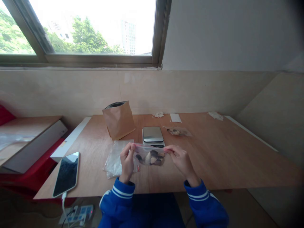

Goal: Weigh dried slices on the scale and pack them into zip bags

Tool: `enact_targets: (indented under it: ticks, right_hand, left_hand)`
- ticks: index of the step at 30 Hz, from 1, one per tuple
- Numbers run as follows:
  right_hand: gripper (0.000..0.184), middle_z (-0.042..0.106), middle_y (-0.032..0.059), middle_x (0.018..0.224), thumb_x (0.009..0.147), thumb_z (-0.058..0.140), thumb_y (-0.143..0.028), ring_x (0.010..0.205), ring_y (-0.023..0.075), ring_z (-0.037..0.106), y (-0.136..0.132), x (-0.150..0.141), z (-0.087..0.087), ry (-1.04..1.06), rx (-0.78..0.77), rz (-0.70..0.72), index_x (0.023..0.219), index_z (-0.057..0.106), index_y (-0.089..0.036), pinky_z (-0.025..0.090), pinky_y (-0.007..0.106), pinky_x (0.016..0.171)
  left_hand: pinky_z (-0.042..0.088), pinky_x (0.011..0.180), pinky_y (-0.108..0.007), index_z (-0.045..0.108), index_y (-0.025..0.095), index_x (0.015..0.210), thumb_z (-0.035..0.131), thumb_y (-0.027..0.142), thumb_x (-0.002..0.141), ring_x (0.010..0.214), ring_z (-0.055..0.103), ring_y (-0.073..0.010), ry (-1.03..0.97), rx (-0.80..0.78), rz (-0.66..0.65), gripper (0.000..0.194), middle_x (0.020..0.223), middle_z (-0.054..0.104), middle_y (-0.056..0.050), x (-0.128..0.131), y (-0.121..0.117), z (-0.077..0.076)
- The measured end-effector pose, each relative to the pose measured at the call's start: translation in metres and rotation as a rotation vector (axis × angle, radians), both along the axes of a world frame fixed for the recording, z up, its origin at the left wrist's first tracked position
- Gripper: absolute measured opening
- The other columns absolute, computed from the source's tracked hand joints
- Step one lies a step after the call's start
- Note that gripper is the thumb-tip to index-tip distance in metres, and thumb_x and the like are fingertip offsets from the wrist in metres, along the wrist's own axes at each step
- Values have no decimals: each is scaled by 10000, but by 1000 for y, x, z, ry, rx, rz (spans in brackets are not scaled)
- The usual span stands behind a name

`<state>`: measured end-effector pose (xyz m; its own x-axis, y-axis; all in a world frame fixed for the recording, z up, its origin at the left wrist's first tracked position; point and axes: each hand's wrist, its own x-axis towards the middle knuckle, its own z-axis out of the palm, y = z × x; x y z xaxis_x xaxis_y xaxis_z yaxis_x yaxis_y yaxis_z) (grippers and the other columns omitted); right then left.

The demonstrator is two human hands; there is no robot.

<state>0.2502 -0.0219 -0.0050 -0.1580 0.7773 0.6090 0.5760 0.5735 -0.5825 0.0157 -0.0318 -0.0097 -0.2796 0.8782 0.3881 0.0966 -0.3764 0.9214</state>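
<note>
Both hands hold a small clear zip bag (150,155) with dark and pale pieces inside, lifted just above the wooden table (213,158). My left hand (127,163) pinches the bag's left end at its red zip strip. My right hand (181,160) pinches the right end. Directly behind the bag sits a small digital scale (152,134) with a bare metal top. A pile of empty clear bags (114,160) lies under my left hand.
An open brown paper bag (119,119) stands behind the scale to the left. Another filled clear bag (178,131) lies right of the scale. A phone (66,173) on a charging cable rests at the table's left front. Crumpled paper (215,115) lies near the wall.
</note>
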Motion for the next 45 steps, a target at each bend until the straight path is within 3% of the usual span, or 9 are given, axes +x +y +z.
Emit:
enact_targets:
  ticks: [8,14,19,22,26,30,34,41,45]
  right_hand:
    - [338,697,63,769,885,563,-522,729,216,661,17,31,9,419,-174,-177,839,612,-191,524,313,680]
    - [463,657,69,705,812,552,-652,661,217,638,90,100,-2,555,-158,-404,838,554,-189,526,357,682]
    - [615,599,267,1179,858,428,-602,1151,366,547,134,139,-39,43,-89,-752,1146,567,-77,410,548,974]
    - [584,417,243,1429,913,371,-485,1338,371,375,125,126,-70,-231,-62,-696,1331,486,-94,343,568,1050]
    - [538,229,113,1577,949,334,-459,1415,415,214,110,88,-94,-440,-184,-591,1453,387,-278,275,700,1031]
    - [519,124,47,1615,965,322,-440,1426,462,129,119,64,-90,-535,-283,-563,1477,348,-354,240,746,1014]
    - [489,214,60,1593,971,324,-386,1422,431,178,134,58,-83,-585,-349,-565,1454,396,-351,260,727,1014]
    - [457,374,172,1497,962,346,-334,1384,444,269,138,55,-78,-433,-319,-720,1376,522,-258,198,759,1007]
    - [437,358,172,1499,959,391,-350,1408,368,279,111,8,-40,-235,-50,-445,1342,532,-193,272,657,1075]
  left_hand:
    - [452,719,-287,722,186,823,448,415,958,753,595,-173,318,0,-314,382,801,658,-46,0,3,1]
    - [474,704,-289,704,195,834,398,394,975,738,608,-172,383,17,-140,392,780,660,-42,-11,11,5]
    - [485,874,-353,666,225,969,376,349,975,950,614,-204,519,112,122,316,975,651,-66,-29,33,29]
    - [403,1023,-450,607,240,1168,420,301,949,1145,543,-244,674,140,274,294,1199,582,-103,-41,52,46]
    - [285,1097,-545,471,236,1374,422,289,935,1323,399,-319,811,39,497,445,1464,372,-151,-56,84,68]
    - [229,1120,-548,381,215,1451,378,312,948,1406,266,-349,873,-14,614,512,1560,227,-154,-73,116,87]
    - [197,1118,-557,536,185,1311,334,298,956,1420,227,-353,895,-129,652,424,1513,341,-158,-92,138,88]
    - [383,917,-450,647,192,929,293,378,973,960,608,-275,965,-123,655,403,1058,648,-126,-93,108,88]
    - [427,695,-333,586,218,939,439,382,921,787,636,-238,885,-141,596,222,934,665,-75,-75,73,90]
